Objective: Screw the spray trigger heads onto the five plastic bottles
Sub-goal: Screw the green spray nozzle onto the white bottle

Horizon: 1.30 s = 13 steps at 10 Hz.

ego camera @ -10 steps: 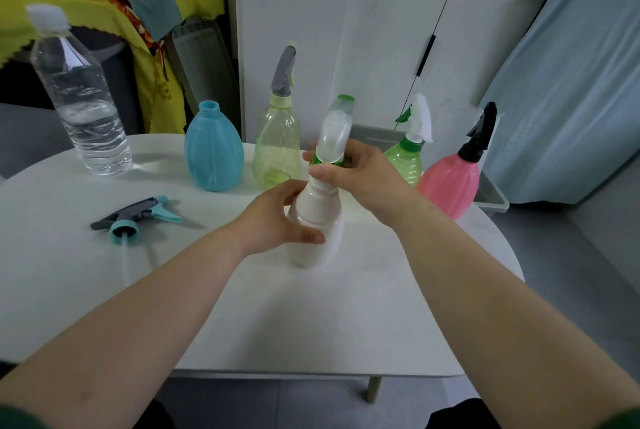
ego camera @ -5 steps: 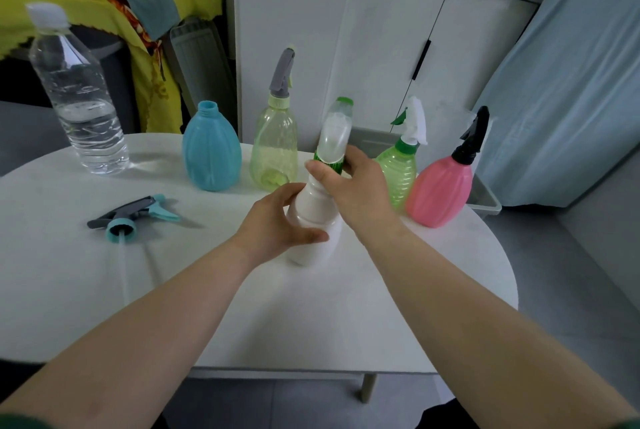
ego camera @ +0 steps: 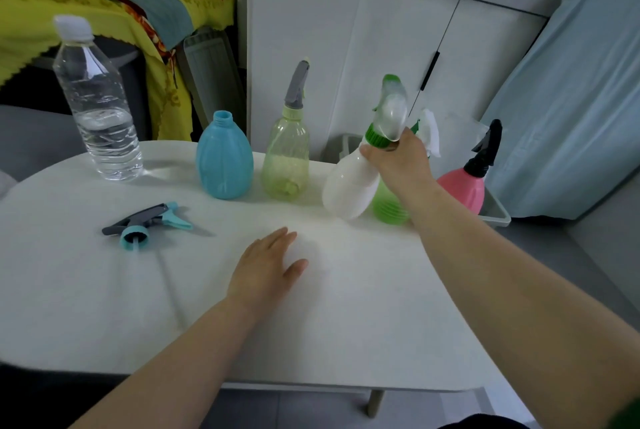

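The white counter is carrying everything. At its back edge a row of bottles is standing: a clear water bottle, a blue bottle with an open neck, a pale yellow bottle with a grey head on, a green bottle partly hidden, and a pink bottle with a black head on.

The white bottle is being held tilted in the air in front of the green bottle, near the row. It is being gripped at the neck by the right hand, whose fingers are wrapped tight just under the green collar of its clear spray head. The head looks screwed on.

The left hand is being held low over the counter, holding nothing, with its fingers straight and close together.

The step in hand is probably setting the white bottle down in the row. It is best done slowly, bottom flat first, in the gap between the yellow and green bottles, so nothing is being knocked over.

The last loose head, the blue and grey spray head, is lying on its side on the counter, left of the empty hand. It likely belongs on the blue bottle, so that one is still waiting.
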### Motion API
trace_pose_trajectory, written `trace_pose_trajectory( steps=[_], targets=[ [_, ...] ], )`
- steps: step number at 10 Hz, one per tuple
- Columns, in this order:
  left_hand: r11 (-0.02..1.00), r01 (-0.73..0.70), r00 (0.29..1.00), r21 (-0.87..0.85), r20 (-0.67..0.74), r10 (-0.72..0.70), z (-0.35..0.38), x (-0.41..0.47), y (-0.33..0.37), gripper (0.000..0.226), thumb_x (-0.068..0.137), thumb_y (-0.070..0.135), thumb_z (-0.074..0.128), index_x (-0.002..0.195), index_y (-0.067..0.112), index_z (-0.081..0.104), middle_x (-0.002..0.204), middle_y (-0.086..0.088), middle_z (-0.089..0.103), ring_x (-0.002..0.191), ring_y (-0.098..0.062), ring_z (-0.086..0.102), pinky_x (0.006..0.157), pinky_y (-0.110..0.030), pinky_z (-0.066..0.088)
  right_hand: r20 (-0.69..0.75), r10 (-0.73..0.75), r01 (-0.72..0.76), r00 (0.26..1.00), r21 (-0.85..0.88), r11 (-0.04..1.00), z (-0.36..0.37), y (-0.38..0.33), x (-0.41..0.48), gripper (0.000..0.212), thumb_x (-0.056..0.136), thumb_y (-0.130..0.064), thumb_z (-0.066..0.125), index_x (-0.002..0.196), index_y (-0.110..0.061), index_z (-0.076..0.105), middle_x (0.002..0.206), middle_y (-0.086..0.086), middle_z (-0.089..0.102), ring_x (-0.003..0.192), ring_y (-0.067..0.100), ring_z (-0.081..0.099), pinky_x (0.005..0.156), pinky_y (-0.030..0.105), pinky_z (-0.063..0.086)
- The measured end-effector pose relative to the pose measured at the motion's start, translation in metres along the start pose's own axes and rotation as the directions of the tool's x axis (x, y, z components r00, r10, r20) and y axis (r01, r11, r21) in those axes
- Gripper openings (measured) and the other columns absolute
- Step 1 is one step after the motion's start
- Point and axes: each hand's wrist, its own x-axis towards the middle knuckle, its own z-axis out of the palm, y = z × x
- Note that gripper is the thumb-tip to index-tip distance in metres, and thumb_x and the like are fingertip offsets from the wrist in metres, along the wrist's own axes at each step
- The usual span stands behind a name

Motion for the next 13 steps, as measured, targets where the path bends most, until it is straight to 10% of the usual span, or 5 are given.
trace_pose_trajectory(
  steps=[13],
  targets=[
    [0.983, -0.034, 0.999, 0.182, -0.028, 0.040, 0.015, 0.002, -0.004, 0.054, 0.088, 0.041, 0.033, 0.138, 0.022, 0.021, 0.152, 0.005, 0.018, 0.139, -0.009, 0.011, 0.112, -0.026, -0.001, 0.095, 0.058, -0.033, 0.994, -0.246, 0.969, 0.024, 0.017, 0.063, 0.041, 0.082, -0.023, 0.055, 0.118, -0.006, 0.044, 0.116, 0.012, 0.056, 0.097, 0.025, 0.051, 0.084, 0.036, 0.045]
  ],
)
